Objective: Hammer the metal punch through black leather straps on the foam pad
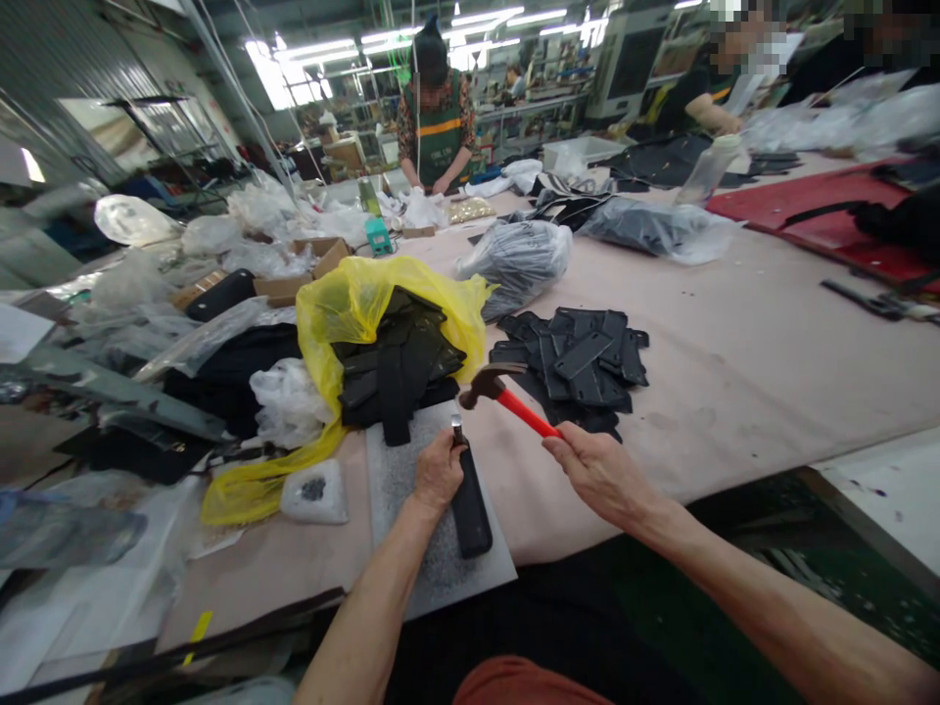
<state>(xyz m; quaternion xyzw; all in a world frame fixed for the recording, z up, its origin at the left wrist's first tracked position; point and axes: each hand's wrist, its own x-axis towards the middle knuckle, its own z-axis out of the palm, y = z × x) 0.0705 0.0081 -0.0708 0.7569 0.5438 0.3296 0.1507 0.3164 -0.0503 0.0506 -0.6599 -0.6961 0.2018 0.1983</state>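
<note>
My right hand [587, 462] is closed around the red handle of a claw hammer [530, 411], its dark head raised just right of the punch. In my closed left hand [439, 472] is a short metal punch [456, 427], held upright with its shiny top showing; its lower end is hidden by my fingers. Under that hand lies a long black padded strip [471, 514], on a speckled grey board [422, 558]. Beyond the board, a yellow plastic bag [323, 328] gapes around several black pieces [400, 362]. To its right lies a pile of flat black pieces [584, 357].
A small white tub-like block [314, 493] sits left of the board. Clear-wrapped dark bundles [518, 259] and a plastic bottle [709, 168] stand farther back. A red sheet [800, 211] covers the far right. A co-worker [439, 127] works across the table.
</note>
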